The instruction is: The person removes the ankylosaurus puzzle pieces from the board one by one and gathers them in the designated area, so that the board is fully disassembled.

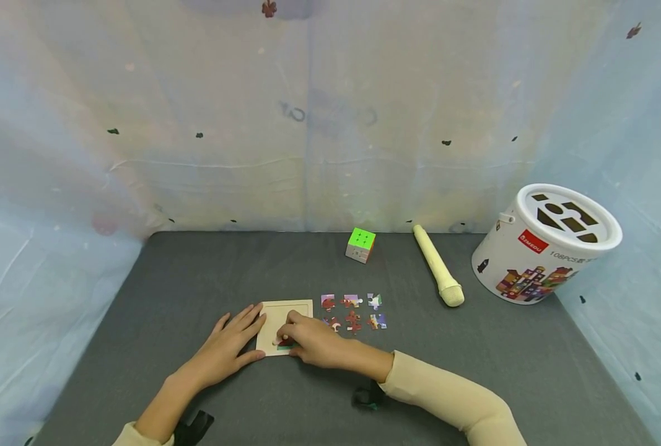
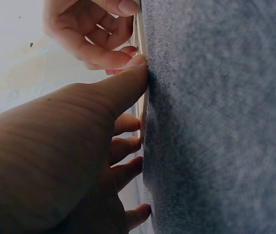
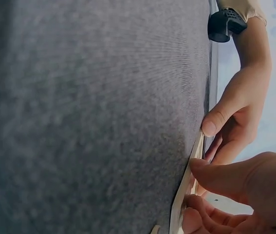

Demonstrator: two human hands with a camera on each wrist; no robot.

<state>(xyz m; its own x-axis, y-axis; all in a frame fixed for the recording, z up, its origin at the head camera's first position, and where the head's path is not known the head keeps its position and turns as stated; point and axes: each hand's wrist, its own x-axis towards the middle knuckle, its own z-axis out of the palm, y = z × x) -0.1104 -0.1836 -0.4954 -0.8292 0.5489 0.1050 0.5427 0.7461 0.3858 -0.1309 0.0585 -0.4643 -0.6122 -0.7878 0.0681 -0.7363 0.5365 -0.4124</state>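
A pale wooden puzzle board [image 1: 272, 313] with a raised rim lies on the dark table. My left hand [image 1: 227, 350] rests at the board's left side, fingers spread and fairly straight, the thumb at its near corner. Over the lower part of the board, my right hand [image 1: 316, 341] has curled fingers at a red and green jigsaw piece [image 1: 285, 342]. Its thumb is by the near rim, and the fingers hide part of the piece. In the left wrist view, a bit of red piece [image 2: 113, 72] shows under the right fingertips. Several loose jigsaw pieces [image 1: 354, 317] lie right of the board.
A puzzle cube [image 1: 360, 244] with a green top sits at the back of the table [image 1: 224, 266]. To its right lie a cream microphone-shaped object [image 1: 438, 266] and a white tub [image 1: 522, 254] with a shape-cut lid. Patterned sheeting hangs behind and at both sides.
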